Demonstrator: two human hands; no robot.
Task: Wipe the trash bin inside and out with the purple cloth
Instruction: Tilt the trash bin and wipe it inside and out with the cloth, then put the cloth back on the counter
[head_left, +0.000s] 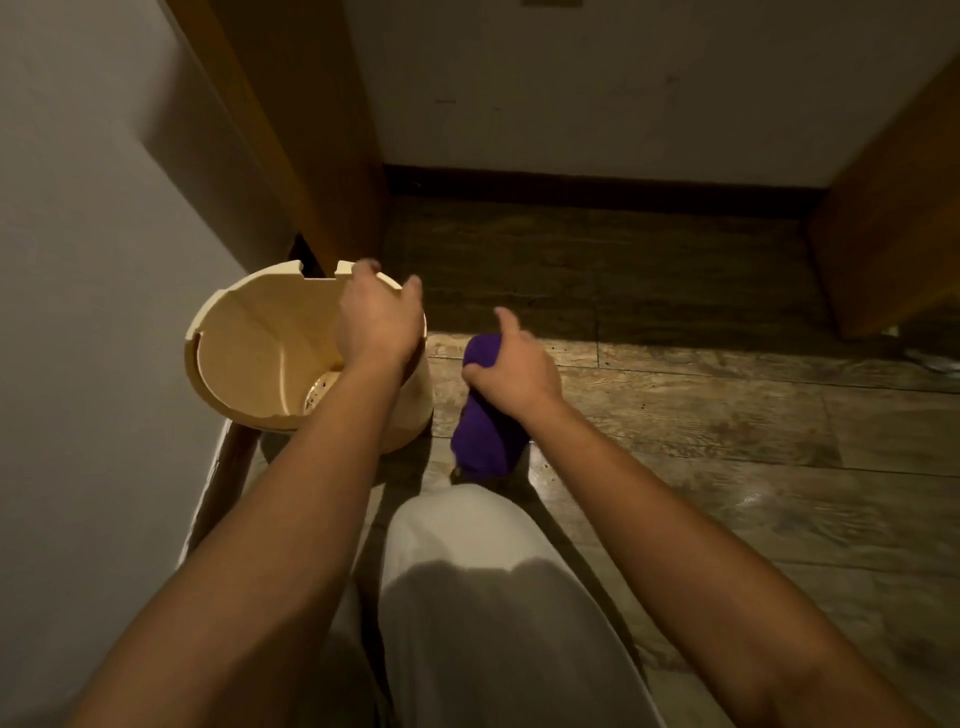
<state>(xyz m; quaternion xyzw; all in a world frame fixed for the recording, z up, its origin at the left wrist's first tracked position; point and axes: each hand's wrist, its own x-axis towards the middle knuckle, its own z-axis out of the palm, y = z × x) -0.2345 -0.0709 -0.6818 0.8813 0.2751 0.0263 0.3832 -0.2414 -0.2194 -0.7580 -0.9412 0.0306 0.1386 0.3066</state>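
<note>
Left hand (376, 317) gripping tilted cream plastic trash bin (244, 358) rim by floor's wall edge; right hand (514, 371) fingers bunching purple cloth (480, 426). Risk: one-handed hold letting bin tip.

Our two forearms bare to the elbow, no sleeves in sight, our left hand (376, 317) and right hand (514, 371) without rings, watch or gloves, our legs in loose pale grey-white trousers (483, 597), the cloth smooth, softly creased at the knee
</note>
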